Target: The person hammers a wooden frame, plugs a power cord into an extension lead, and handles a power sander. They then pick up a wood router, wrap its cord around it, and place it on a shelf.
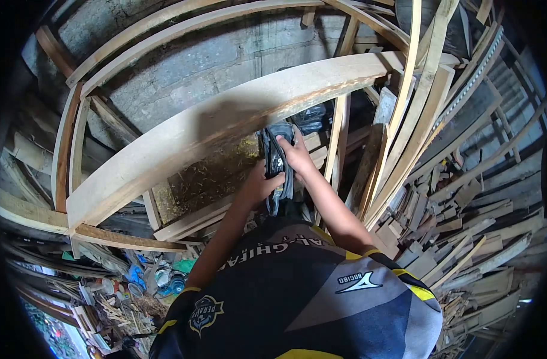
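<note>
Both my hands are closed round a dark bundle [277,170] that looks like folded black plastic, held upright in front of my chest. My left hand [267,182] grips its lower left side, the thumb lying across it. Higher up on the right, my right hand [294,149] wraps round the bundle with its thumb near the top. Just beyond the hands runs a wide wooden board [225,122]. More black plastic [312,119] lies behind the bundle, under the board's edge. The far fingers of both hands are partly hidden.
A wooden frame [76,143] stands at the left before a block wall [195,72]. Long planks [417,131] lean at the right. Wood offcuts [417,209] are piled at the lower right. Blue and green items [171,278] lie at the lower left.
</note>
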Action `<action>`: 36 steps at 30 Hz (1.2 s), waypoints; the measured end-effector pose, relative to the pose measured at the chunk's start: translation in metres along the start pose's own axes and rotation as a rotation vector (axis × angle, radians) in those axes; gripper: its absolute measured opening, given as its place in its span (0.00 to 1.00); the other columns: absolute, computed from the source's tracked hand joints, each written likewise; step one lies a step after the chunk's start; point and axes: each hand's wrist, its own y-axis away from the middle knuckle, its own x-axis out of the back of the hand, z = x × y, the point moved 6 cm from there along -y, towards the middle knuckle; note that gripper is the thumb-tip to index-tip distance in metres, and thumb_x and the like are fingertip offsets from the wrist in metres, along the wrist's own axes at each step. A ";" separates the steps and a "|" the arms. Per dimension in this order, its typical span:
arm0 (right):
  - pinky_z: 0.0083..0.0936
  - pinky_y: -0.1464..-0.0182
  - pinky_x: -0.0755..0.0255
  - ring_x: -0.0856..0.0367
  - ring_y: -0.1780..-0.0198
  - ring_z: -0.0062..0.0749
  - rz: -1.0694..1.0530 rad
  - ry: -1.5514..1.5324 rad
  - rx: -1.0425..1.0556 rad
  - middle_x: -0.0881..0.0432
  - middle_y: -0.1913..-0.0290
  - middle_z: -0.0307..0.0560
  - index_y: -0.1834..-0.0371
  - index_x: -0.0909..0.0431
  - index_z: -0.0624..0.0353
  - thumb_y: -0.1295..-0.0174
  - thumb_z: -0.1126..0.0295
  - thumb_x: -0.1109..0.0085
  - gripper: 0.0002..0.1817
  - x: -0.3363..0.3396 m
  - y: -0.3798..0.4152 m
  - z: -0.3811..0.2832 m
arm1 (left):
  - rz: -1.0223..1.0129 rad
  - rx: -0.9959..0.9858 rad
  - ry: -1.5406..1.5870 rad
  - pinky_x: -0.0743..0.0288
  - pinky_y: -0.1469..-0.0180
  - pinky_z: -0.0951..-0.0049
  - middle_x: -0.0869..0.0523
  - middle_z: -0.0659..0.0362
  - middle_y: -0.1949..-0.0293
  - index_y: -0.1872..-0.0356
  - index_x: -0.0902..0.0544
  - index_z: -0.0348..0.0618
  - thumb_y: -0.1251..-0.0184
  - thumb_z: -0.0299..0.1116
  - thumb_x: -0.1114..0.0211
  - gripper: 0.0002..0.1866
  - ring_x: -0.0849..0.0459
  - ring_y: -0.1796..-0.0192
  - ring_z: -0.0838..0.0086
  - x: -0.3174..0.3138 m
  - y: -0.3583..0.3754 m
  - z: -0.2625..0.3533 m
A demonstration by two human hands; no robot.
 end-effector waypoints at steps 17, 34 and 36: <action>0.35 0.24 0.36 0.29 0.23 0.48 -0.223 0.119 0.060 0.26 0.24 0.62 0.18 0.38 0.64 0.26 0.58 0.37 0.39 0.012 -0.172 0.052 | 0.258 -0.040 0.167 0.17 0.41 0.63 0.09 0.52 0.48 0.39 0.18 0.35 0.31 0.41 0.21 0.27 0.11 0.46 0.69 0.016 -0.117 -0.050; 0.40 0.29 0.28 0.20 0.31 0.60 -0.141 0.641 0.299 0.17 0.35 0.69 0.24 0.26 0.56 0.27 0.53 0.39 0.31 0.046 -0.078 0.002 | 0.253 -0.021 0.221 0.19 0.47 0.66 0.08 0.56 0.52 0.44 0.13 0.38 0.27 0.45 0.28 0.21 0.12 0.51 0.73 0.012 -0.159 -0.073; 0.39 0.31 0.26 0.18 0.32 0.57 -0.083 0.690 0.344 0.16 0.36 0.67 0.26 0.25 0.57 0.24 0.56 0.40 0.28 0.048 -0.071 -0.006 | 0.239 -0.069 0.221 0.19 0.47 0.66 0.07 0.56 0.52 0.45 0.12 0.39 0.26 0.43 0.29 0.19 0.12 0.51 0.74 0.011 -0.165 -0.072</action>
